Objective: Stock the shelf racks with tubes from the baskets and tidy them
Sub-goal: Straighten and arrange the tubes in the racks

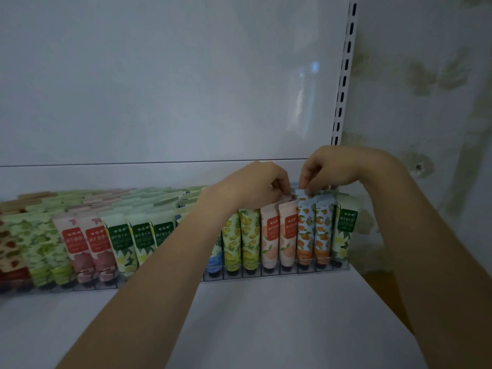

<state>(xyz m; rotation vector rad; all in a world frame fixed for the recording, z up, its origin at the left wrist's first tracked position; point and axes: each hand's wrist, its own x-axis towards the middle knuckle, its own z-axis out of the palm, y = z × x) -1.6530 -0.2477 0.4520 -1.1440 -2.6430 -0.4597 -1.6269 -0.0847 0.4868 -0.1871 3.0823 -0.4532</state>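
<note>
A clear shelf rack (pixel 279 274) holds rows of upright tubes with their caps down. From the left come leaf-green tubes (pixel 42 243), pink rose tubes (pixel 87 243), green-label tubes (pixel 138 241), yellow tubes (pixel 241 238), peach tubes (pixel 279 235), orange-print tubes (pixel 314 233) and one more green-label tube (pixel 344 230). My left hand (pixel 255 186) reaches over the peach rows, fingers curled on the tube tops behind. My right hand (pixel 338 167) pinches the crimped top of a pale blue orange-print tube (pixel 302 194) in the back rows. No basket is in view.
The white shelf board (pixel 253 315) runs in front of the rack. A white back panel (pixel 173 89) rises behind, with a slotted upright (pixel 343 83) at its right. Patterned wall (pixel 426 89) lies beyond the shelf's right end.
</note>
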